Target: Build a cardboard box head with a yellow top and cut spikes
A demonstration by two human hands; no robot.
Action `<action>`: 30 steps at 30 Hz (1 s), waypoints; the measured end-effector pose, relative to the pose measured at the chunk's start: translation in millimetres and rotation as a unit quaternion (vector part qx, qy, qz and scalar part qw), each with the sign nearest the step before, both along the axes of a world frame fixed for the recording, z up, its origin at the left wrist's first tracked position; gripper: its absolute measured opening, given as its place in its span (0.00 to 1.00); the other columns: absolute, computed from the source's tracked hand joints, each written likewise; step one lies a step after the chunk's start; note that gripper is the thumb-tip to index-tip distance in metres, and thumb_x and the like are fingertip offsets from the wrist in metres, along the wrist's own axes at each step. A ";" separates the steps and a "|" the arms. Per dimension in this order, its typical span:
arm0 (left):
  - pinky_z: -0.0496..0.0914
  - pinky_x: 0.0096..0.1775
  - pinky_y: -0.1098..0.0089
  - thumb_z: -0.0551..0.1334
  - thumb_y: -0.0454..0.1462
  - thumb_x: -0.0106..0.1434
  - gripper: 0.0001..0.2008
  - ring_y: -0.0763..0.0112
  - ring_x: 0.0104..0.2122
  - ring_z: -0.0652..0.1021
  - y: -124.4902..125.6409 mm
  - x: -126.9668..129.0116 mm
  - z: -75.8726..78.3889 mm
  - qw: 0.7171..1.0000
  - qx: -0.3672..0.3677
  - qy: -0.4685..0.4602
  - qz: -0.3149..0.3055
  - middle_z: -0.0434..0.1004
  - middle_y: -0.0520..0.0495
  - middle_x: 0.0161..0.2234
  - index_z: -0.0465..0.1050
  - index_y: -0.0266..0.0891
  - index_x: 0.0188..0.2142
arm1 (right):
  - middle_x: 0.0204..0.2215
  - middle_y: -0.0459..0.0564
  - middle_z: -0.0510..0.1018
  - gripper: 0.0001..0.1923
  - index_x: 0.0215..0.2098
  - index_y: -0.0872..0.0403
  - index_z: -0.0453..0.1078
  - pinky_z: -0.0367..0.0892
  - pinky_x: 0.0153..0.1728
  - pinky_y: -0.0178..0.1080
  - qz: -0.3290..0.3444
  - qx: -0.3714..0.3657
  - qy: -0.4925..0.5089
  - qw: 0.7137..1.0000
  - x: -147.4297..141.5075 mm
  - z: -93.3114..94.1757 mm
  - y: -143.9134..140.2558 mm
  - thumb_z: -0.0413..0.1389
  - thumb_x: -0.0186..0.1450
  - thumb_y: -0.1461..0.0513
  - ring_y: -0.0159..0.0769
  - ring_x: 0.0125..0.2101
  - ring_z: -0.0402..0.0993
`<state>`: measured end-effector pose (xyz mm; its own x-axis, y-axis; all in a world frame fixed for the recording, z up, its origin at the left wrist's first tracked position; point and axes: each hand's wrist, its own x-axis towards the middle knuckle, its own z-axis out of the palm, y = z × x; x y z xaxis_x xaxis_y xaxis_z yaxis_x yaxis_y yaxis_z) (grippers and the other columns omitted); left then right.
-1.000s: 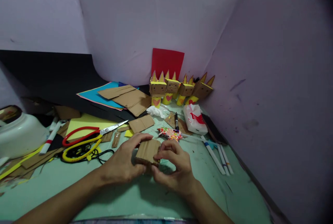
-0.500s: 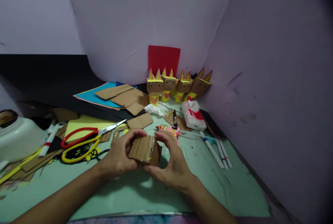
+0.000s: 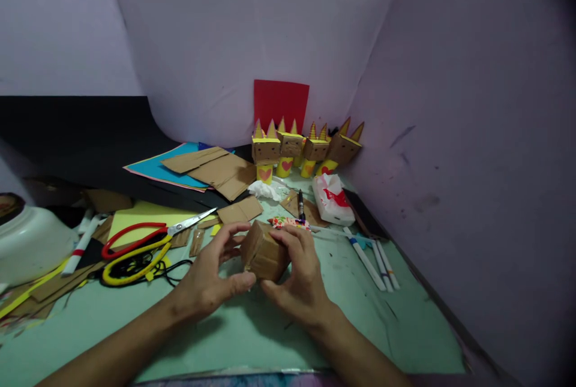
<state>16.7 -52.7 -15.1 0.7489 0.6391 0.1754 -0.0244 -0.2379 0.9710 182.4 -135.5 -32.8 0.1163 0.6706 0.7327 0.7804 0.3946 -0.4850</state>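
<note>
A small brown cardboard box (image 3: pixel 263 251) is held just above the green mat (image 3: pixel 225 333), tilted with one corner up. My left hand (image 3: pixel 211 276) grips its left side with thumb and fingers. My right hand (image 3: pixel 301 273) wraps its right side, fingers over the top. Both forearms come in from the bottom edge.
Red and yellow scissors (image 3: pixel 144 242) lie left of the hands. Several cardboard figures with yellow ears (image 3: pixel 306 150) stand at the back before a red sheet (image 3: pixel 279 102). Cardboard sheets (image 3: pixel 216 168), markers (image 3: pixel 371 261), a white packet (image 3: pixel 332 200), a white bowl (image 3: pixel 31 243) surround. Purple walls close in behind and right.
The cardboard piece went from a flat folded strip to a closed box shape, turned between both hands. The camera view shifted slightly.
</note>
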 end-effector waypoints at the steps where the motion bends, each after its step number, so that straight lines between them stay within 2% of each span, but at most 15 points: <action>1: 0.64 0.52 0.61 0.66 0.42 0.54 0.28 0.57 0.52 0.70 -4.2 2.2 0.1 0.999 0.033 0.010 0.025 0.63 0.41 0.56 0.57 0.43 0.52 | 0.45 0.54 0.65 0.32 0.51 0.49 0.58 0.65 0.46 0.53 -0.015 0.004 0.004 1.000 -1.6 -2.4 0.6 0.60 0.48 0.63 0.49 0.46 0.65; 3: 0.66 0.50 0.63 0.64 0.38 0.55 0.21 0.59 0.50 0.71 -11.4 5.6 -0.3 0.992 0.097 0.023 0.082 0.64 0.43 0.53 0.59 0.43 0.46 | 0.46 0.54 0.64 0.32 0.52 0.49 0.57 0.63 0.48 0.53 -0.017 0.001 0.024 1.000 -5.6 -5.8 1.2 0.61 0.50 0.62 0.49 0.47 0.64; 6: 0.68 0.47 0.65 0.62 0.34 0.53 0.16 0.60 0.48 0.71 -15.9 6.5 -0.2 0.969 0.193 0.020 0.150 0.66 0.45 0.47 0.61 0.42 0.41 | 0.48 0.55 0.62 0.32 0.52 0.49 0.56 0.61 0.51 0.53 0.041 -0.026 0.089 0.995 -11.3 -5.4 -0.1 0.63 0.51 0.62 0.49 0.51 0.61; 9: 0.66 0.49 0.64 0.60 0.31 0.50 0.17 0.59 0.50 0.70 -14.7 2.7 1.8 0.946 0.280 0.004 0.165 0.67 0.44 0.48 0.62 0.42 0.40 | 0.52 0.55 0.61 0.30 0.50 0.49 0.57 0.63 0.51 0.51 0.118 -0.087 0.188 0.971 -12.9 -0.3 -3.0 0.63 0.52 0.60 0.48 0.54 0.59; 12: 0.64 0.52 0.61 0.59 0.29 0.50 0.19 0.59 0.52 0.69 -13.4 -1.4 2.9 0.932 0.328 -0.001 0.154 0.68 0.42 0.50 0.63 0.41 0.43 | 0.49 0.53 0.64 0.23 0.47 0.48 0.60 0.69 0.44 0.45 0.173 -0.137 0.272 0.937 -10.4 3.7 -4.8 0.60 0.55 0.60 0.44 0.50 0.64; 15: 0.64 0.53 0.58 0.59 0.29 0.50 0.21 0.59 0.53 0.69 -13.4 -2.4 1.8 0.927 0.348 -0.009 0.139 0.67 0.40 0.52 0.64 0.41 0.45 | 0.44 0.50 0.66 0.17 0.43 0.48 0.61 0.72 0.38 0.39 0.173 -0.136 0.301 0.928 -8.0 3.5 -4.6 0.59 0.56 0.61 0.39 0.45 0.68; 18: 0.65 0.52 0.57 0.60 0.28 0.50 0.20 0.58 0.53 0.69 -13.5 -1.1 0.2 0.930 0.344 -0.015 0.129 0.68 0.39 0.52 0.65 0.41 0.44 | 0.42 0.48 0.66 0.17 0.41 0.47 0.61 0.72 0.36 0.36 0.157 -0.124 0.298 0.933 -7.6 0.8 -3.7 0.61 0.56 0.62 0.37 0.43 0.68; 30: 0.64 0.53 0.52 0.63 0.28 0.51 0.20 0.53 0.52 0.71 -14.3 -2.8 -7.7 0.926 0.347 -0.076 0.129 0.69 0.39 0.53 0.67 0.44 0.43 | 0.41 0.49 0.65 0.19 0.42 0.47 0.62 0.73 0.35 0.36 0.137 -0.062 0.277 0.949 -10.3 -6.9 -4.4 0.61 0.54 0.65 0.38 0.42 0.67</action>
<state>13.9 -67.0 -22.8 0.5197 0.4876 0.7016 -0.0043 -0.8197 0.5728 172.1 -139.9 -39.7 0.2688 0.8081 0.5241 0.2690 0.4595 -0.8465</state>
